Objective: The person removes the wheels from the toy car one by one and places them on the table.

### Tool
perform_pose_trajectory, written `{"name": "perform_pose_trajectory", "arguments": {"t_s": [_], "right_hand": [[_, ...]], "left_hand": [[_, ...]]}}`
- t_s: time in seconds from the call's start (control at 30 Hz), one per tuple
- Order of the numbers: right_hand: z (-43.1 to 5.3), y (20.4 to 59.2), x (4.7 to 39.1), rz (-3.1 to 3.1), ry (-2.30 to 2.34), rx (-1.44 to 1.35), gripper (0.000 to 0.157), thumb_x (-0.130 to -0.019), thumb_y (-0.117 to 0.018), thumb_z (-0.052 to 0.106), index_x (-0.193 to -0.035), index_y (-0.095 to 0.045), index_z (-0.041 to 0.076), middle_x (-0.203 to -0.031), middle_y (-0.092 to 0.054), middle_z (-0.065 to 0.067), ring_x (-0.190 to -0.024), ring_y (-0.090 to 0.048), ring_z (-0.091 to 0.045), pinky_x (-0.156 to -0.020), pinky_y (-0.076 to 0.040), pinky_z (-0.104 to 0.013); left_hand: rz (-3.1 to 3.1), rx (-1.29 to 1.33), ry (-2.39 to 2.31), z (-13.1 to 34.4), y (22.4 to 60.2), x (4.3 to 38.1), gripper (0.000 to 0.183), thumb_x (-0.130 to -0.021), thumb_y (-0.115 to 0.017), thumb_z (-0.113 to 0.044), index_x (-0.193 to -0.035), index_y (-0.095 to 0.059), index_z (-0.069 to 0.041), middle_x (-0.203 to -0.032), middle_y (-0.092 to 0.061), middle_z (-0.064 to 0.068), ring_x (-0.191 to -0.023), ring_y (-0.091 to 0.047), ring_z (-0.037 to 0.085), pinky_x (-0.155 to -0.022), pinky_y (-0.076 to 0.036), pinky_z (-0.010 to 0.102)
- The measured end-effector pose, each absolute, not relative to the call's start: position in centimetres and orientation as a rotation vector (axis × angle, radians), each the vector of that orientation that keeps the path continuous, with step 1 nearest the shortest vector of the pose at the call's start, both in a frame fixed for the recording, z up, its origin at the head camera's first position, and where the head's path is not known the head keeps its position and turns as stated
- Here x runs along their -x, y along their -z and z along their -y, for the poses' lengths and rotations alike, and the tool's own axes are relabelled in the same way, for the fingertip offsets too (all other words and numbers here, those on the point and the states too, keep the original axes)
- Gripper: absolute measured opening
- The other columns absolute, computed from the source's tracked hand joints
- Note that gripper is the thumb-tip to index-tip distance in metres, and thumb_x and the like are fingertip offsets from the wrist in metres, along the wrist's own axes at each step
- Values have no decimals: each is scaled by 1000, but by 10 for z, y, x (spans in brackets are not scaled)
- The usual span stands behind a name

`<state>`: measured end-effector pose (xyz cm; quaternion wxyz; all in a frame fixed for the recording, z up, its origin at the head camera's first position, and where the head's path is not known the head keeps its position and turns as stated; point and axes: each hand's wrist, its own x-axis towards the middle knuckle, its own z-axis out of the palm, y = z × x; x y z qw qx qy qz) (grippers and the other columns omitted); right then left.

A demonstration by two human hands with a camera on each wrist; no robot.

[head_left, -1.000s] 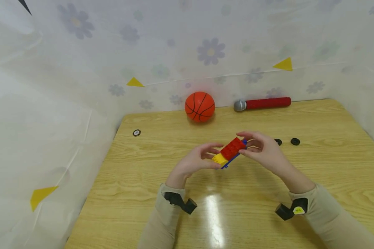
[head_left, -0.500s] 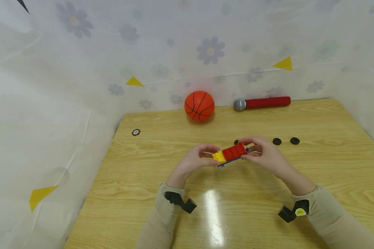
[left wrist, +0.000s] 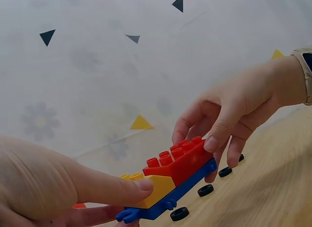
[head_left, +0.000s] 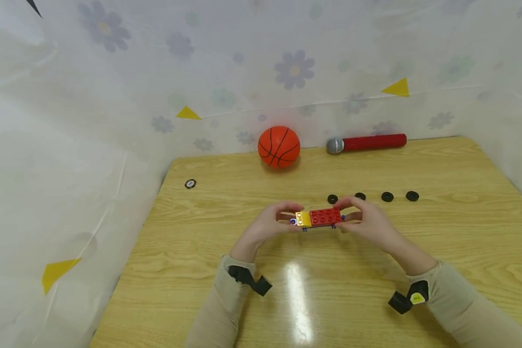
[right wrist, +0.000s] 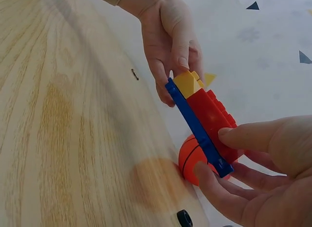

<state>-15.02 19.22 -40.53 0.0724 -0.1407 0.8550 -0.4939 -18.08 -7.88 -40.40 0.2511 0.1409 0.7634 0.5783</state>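
Observation:
Both hands hold a toy brick car between them, raised over the table. A red studded brick (head_left: 325,217) and a yellow sloped brick (left wrist: 157,190) sit side by side on its blue base (right wrist: 195,124). Small blue pegs stick out along the base's side, with no wheels on them. My left hand (head_left: 265,224) pinches the yellow end, thumb on the yellow brick's near side. At the opposite end my right hand (head_left: 371,224) grips the red brick, its thumb against the brick's side. The far fingers of both hands are partly hidden behind the car in the head view.
Just beyond the hands, several black toy wheels (head_left: 387,196) lie in a row. An orange basketball (head_left: 279,147) and a red toy microphone (head_left: 374,142) rest at the table's back edge. A small black-and-white disc (head_left: 190,183) lies at the back left.
The car has swung from a slant to nearly level across the view, its red end lowered by the right hand. More of the wheel row shows behind it. The left hand has barely moved.

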Motion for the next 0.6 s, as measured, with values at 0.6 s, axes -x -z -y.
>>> {"name": "perform_pose_trajectory", "arguments": {"t_s": [0.6], "right_hand": [[-192,431,155,-2668,1268,502,35,-83,-78,4,-113,-61,3,-115,-66,-20,-97,-69,-34,-76,-61,-39]], "left_hand": [[-2181,-375,-1433,78,419,181,39,-86,-75,-4,-124,-67,-10,-132,-63,9,-118,-62,27,-92,-55,32]]}}
